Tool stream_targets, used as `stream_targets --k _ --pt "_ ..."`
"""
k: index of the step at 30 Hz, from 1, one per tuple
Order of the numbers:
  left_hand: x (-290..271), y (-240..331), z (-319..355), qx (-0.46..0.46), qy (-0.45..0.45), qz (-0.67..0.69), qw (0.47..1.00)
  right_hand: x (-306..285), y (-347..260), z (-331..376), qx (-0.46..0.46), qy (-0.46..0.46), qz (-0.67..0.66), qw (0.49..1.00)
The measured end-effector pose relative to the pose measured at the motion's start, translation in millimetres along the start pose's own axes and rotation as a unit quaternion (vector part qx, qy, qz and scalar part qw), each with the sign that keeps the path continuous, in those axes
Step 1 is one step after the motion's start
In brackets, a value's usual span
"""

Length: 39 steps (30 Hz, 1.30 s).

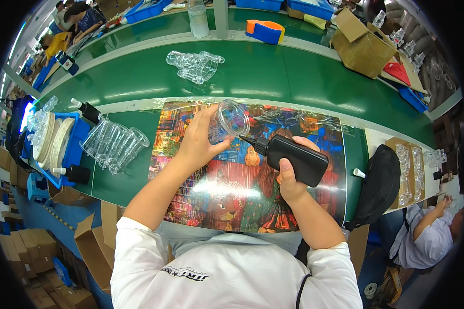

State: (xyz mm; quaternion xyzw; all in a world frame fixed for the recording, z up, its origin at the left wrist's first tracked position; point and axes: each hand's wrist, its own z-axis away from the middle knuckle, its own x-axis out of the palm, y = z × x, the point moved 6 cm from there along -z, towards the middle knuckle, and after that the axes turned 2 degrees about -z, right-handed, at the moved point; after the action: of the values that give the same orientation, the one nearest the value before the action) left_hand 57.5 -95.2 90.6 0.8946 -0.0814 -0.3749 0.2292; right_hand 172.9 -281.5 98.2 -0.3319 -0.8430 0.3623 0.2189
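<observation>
Head view: black bottle (296, 159) in right hand (288, 180); nozzle points upper-left at clear cup (228, 121).

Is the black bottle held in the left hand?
No, the black bottle is in the right hand, while the left hand holds a clear cup.

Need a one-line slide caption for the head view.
Left hand tilts a clear cup toward the nozzle of a black bottle in the right hand.

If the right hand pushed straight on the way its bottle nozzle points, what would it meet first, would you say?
The clear plastic cup held by the left hand; the black bottle in the right hand already has its nozzle at the cup's wall, seemingly touching.
</observation>
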Motion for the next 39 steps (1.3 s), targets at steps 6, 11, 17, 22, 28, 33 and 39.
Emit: stream_targets --k 6,11,17,22,28,33,39 --pt "-1.3 3.1 -0.7 0.011 0.012 -0.010 1.000 0.9 -1.0 0.4 0.001 -0.005 0.001 1.000" --pt "-1.7 5.3 -0.8 0.010 0.007 -0.028 1.000 2.0 -1.0 0.6 0.004 -0.005 -0.014 1.000" --pt "-0.8 4.7 0.0 0.017 0.010 -0.034 0.999 0.8 1.6 1.8 0.000 -0.012 0.000 1.000" --pt "-0.9 6.5 0.0 0.020 0.012 -0.033 0.999 1.5 1.0 1.6 0.010 -0.016 -0.008 1.000" --pt "-0.3 7.0 -0.7 0.013 0.002 -0.024 1.000 3.3 -0.8 0.2 0.007 -0.020 -0.014 1.000" --pt "-0.1 7.2 -0.8 0.016 0.002 -0.017 1.000 4.1 -2.7 0.1 0.003 -0.019 -0.010 1.000" --pt "0.3 8.2 -1.8 0.033 0.009 -0.011 0.999 2.8 -0.5 1.1 -0.011 -0.025 0.011 1.000"
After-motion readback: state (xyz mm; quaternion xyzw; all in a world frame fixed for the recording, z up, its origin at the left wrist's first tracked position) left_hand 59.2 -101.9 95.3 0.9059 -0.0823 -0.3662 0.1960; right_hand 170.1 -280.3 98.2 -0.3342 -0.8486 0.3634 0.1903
